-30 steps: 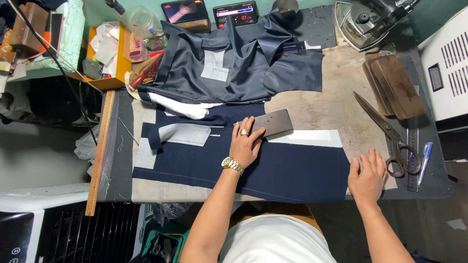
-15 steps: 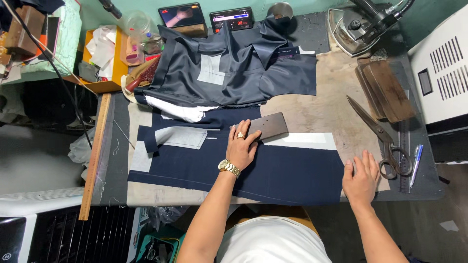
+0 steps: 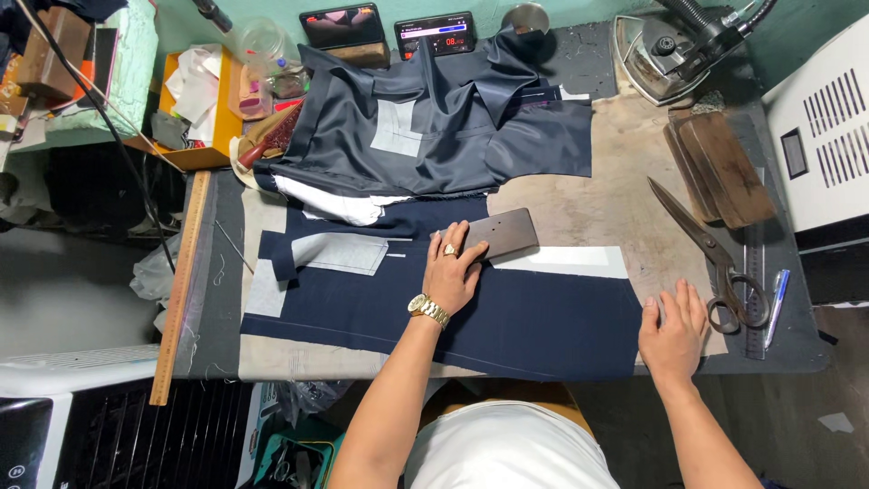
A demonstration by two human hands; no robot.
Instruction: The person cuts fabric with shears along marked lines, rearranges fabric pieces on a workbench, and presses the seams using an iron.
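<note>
Hands flat, holding nothing closed: left hand [image 3: 455,272] pressing a dark wooden block [image 3: 500,234] onto navy cloth [image 3: 507,321], right hand [image 3: 673,326] spread on that cloth's right edge, beside tailor's shears [image 3: 715,258]. Smoothing stage, apparently; next move calls for even pressure. Farther back on the tabletop [image 3: 625,154], yellow tray [image 3: 215,127] holding paper scraps.

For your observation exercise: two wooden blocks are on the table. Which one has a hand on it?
The dark flat block at the middle of the table, lying on the navy cloth; the left hand rests on its end. The other block lies untouched at the right, above the scissors.
</note>
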